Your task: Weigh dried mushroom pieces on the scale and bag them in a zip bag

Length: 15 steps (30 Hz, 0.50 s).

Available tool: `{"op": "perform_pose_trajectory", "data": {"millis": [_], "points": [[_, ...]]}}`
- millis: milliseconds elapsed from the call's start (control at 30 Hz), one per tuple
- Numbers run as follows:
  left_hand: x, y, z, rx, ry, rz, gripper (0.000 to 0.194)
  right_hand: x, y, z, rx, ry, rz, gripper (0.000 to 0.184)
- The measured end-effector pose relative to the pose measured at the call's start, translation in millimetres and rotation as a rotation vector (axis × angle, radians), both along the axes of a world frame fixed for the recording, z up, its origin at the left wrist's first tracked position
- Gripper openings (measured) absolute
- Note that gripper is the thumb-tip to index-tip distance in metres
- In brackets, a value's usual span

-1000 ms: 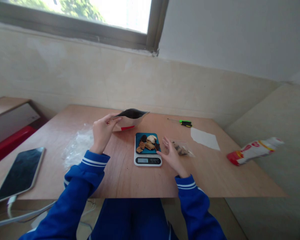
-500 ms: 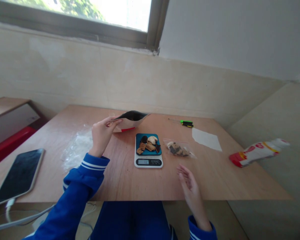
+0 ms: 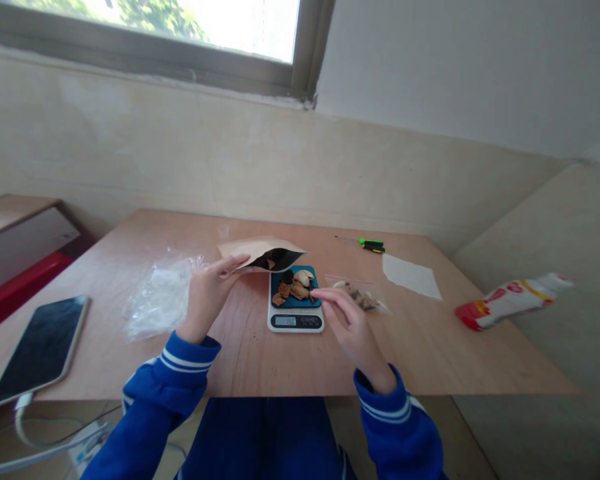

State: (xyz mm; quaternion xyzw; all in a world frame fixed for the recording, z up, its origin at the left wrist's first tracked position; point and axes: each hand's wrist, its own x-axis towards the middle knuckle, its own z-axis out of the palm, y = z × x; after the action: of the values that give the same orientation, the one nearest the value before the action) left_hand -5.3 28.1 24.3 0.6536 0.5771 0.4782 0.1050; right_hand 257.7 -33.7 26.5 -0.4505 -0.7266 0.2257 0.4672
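My left hand [image 3: 213,290] grips a kraft paper pouch [image 3: 245,249] by its near edge. The pouch is tipped, its dark mouth facing the scale, and brownish pieces show inside. Below it a kitchen scale [image 3: 296,328] with a blue top carries several dried pieces [image 3: 300,291], brown, black and cream; its display seems to read 150. At the right edge of that pile my right hand [image 3: 347,323] is closed, thumb and fingertips pinching at a dried piece that they mostly hide. A clear zip bag [image 3: 364,295] of similar pieces lies behind the right hand.
Left of the scale lies crumpled clear plastic [image 3: 157,300], and farther left a phone [image 3: 40,350] on a charging cable. Screwdrivers [image 3: 370,245] and a white paper sheet [image 3: 413,277] are at the back right. A red and white bottle [image 3: 510,301] lies near the right edge.
My left hand has tilted the pouch forward and brought it over the scale's back edge. My right hand has moved up and left to the dried pieces, its fingers closing.
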Motion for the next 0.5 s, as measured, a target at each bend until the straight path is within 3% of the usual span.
{"op": "perform_pose_trajectory", "data": {"millis": [100, 200, 333, 400, 500], "points": [[2, -10, -6.3, -0.013, -0.015, -0.042, 0.026, -20, 31, 31.4, 0.084, -0.099, 0.188, 0.026], [1, -11, -5.9, -0.022, -0.036, -0.036, 0.024, -28, 45, 40.8, 0.1, -0.139, 0.276, 0.026], [-3, 11, 11.2, 0.018, -0.096, 0.059, 0.025, -18, 31, 21.2, 0.07, -0.008, 0.13, 0.024], [-4, 35, 22.1, 0.106, -0.136, 0.114, 0.031, -8, 17, 3.1, 0.02, 0.067, 0.008, 0.023], [-8, 77, 29.0, 0.103, -0.138, 0.222, 0.034, 5, -7, -24.7, -0.093, 0.137, -0.116, 0.022]]}}
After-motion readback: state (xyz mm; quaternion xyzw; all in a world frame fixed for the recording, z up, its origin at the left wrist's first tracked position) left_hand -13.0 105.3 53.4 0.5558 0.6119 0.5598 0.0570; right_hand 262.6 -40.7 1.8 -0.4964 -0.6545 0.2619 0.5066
